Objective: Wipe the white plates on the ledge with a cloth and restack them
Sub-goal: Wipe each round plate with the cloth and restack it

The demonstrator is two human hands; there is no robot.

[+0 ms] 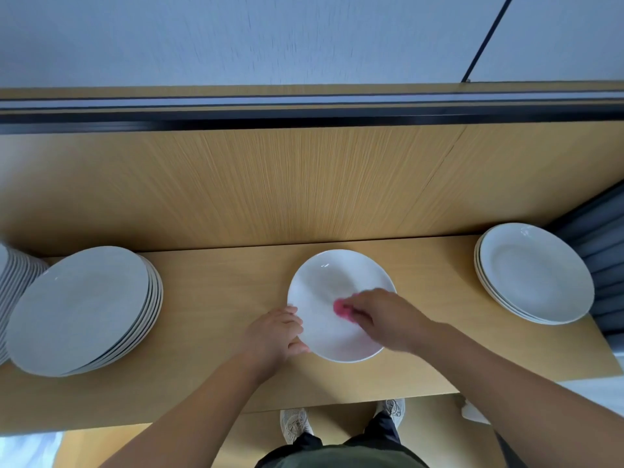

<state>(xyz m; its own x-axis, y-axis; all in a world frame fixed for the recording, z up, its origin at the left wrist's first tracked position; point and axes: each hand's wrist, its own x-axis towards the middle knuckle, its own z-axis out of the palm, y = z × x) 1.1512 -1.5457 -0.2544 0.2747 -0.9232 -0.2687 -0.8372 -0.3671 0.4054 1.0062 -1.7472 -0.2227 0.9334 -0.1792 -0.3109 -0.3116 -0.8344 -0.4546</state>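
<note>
Right hand (381, 317): fingers curled down over a pink cloth (341, 308), pressing it onto a single white plate (324, 278) lying flat mid-ledge (219, 292). Left hand (277, 334): fingers and thumb pinch the plate's left rim. Both forearms reach forward. Tall plate stack (81, 309) at left; short stack (535, 271) at right, both well apart from it.

Nothing can be read here: no text, label, brand or number shows on the plate (334, 278) at the centre, the left stack (77, 309) at 9 o'clock, the right stack (537, 271) at 3 o'clock, the cloth (339, 307) or the ledge (219, 298).
</note>
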